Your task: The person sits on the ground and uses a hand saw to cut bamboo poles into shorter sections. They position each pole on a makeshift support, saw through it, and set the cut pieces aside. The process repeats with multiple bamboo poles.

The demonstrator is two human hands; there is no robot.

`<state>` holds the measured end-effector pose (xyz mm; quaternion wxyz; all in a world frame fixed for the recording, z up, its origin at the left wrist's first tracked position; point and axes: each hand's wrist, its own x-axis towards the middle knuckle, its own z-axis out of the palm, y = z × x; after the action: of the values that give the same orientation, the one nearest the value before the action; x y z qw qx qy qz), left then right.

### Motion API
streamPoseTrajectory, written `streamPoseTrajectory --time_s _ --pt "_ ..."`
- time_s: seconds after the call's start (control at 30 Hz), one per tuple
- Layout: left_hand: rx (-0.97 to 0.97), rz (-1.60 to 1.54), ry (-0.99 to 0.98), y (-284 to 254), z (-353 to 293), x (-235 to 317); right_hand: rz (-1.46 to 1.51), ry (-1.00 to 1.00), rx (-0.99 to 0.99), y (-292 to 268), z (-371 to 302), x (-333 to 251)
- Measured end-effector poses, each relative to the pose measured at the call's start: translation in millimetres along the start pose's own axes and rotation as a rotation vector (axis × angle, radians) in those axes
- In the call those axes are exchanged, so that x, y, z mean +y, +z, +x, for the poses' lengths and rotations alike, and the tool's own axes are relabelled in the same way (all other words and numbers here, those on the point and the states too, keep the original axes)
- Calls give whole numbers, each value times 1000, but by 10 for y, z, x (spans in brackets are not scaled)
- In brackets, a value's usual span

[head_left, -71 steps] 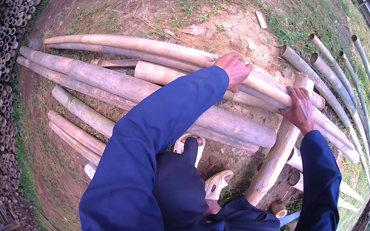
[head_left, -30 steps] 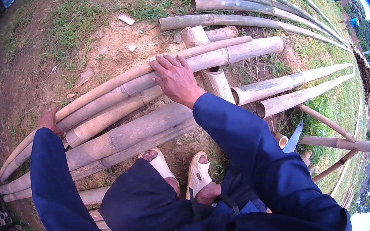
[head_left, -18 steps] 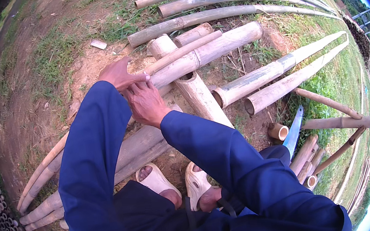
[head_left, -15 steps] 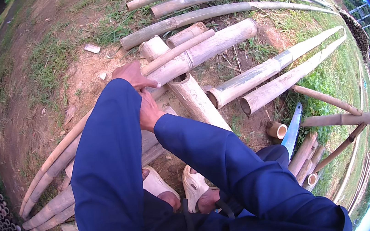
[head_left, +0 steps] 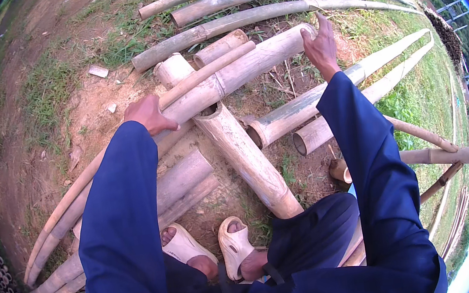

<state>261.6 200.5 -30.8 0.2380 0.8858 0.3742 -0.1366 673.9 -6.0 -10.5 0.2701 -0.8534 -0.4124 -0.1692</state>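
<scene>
A thick bamboo pole (head_left: 264, 54) slants from the lower left up to the middle right, lying across a shorter bamboo log (head_left: 244, 157) with an open hollow end. Along its far side runs a thinner bamboo stick (head_left: 208, 73), whose end stops short of the thick pole's end. My left hand (head_left: 150, 114) is closed over both the stick and the pole, thumb stretched along the pole's near side. At the pole's right end is my right hand (head_left: 322, 47), its thumb and forefinger spread apart, the thumb at the cut rim.
Several long bamboo poles (head_left: 220, 28) lie on grass at the back. Two hollow poles (head_left: 300, 109) lie to the right. A short bamboo piece (head_left: 340, 170) is near my right sleeve. More poles (head_left: 183, 179) lie by my sandals (head_left: 236, 246); a bamboo rail (head_left: 446, 156) stands at right.
My right hand has left its place beside my left hand and moved right to the pole's far end, its fingers spreading. My left hand stays on the pole. My right sleeve now hides most of the saw.
</scene>
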Motion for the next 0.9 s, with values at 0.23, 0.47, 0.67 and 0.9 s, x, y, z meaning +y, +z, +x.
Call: streamPoseTrajectory --time_s 0.23,0.47,0.67,0.9 --pt "16 72 56 14 -25 45 273 469 -420 288 428 616" --pt "96 106 106 161 -255 -9 347 485 -427 77 217 851" --pt "256 265 84 301 -886 -860 727 374 -498 119 -484 -8" --pt "108 89 -100 179 -802 -976 613 279 -551 -80 -663 -275"
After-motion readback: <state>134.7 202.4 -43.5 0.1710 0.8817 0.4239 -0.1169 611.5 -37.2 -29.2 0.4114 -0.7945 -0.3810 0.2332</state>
